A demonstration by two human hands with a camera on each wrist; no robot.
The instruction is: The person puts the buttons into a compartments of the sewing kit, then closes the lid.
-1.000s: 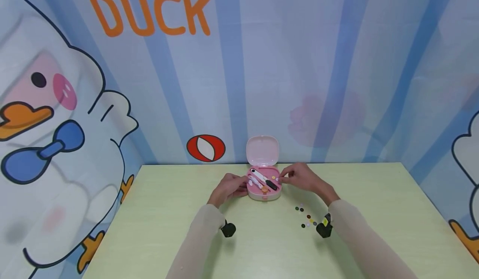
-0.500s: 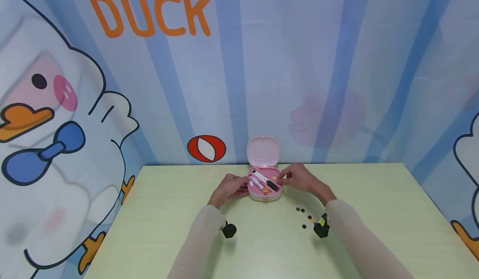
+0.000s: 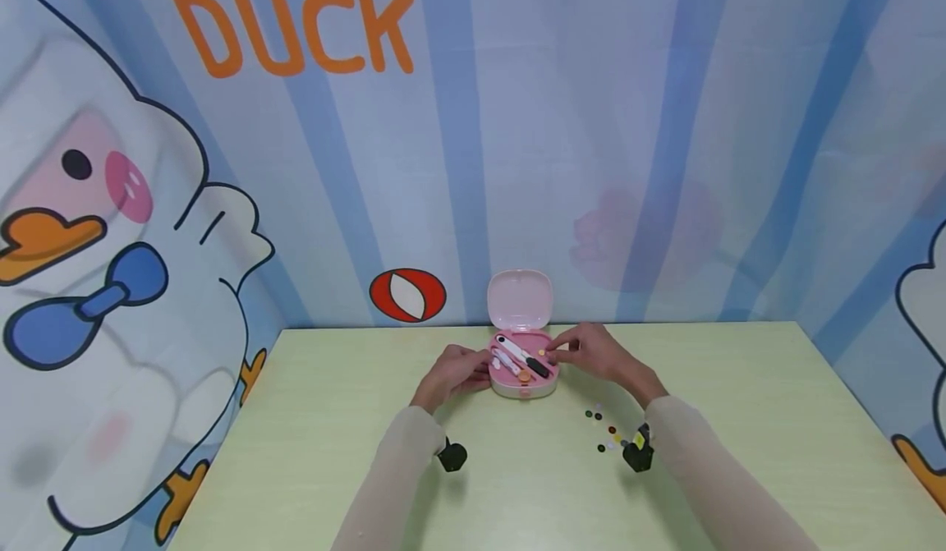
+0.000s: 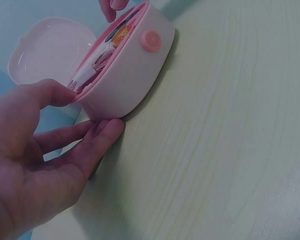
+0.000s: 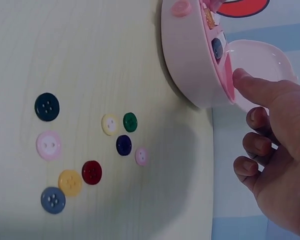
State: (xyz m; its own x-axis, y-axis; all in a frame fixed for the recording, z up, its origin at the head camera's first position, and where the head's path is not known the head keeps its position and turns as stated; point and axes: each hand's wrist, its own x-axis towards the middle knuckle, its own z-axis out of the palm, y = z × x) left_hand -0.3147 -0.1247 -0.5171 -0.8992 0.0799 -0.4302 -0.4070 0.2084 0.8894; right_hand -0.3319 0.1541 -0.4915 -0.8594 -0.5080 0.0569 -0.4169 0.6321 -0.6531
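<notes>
- Down across the lower half of the head view runs a pale yellow-green tabletop, wood grain showing, and behind it a blue-striped backdrop, orange DUCK lettering at upper left, a big white duck down the left side.
- Edges now: the table's far edge meets the cloth below mid-frame, and the sides fan out toward the bottom corners.
- There's the pink box, right of centre and near that far edge, lid up; tabletop stretches wide beyond both sleeves.
- Left hand has the box's left side, thumb at the rim, fingertips bent against the wall below, spread no wider than the box is tall.
- Right hand, at the box's right: one digit reaches over the rim, three fingers curl below (anything pinched there? I can't tell).
- Inside, one black-and-white tool on the slant, one orange piece at the front.
- Count the loose buttons, lower right of the box: nine! Two pink, two yellowish, one each red, green, navy, grey-blue and very dark.
</notes>
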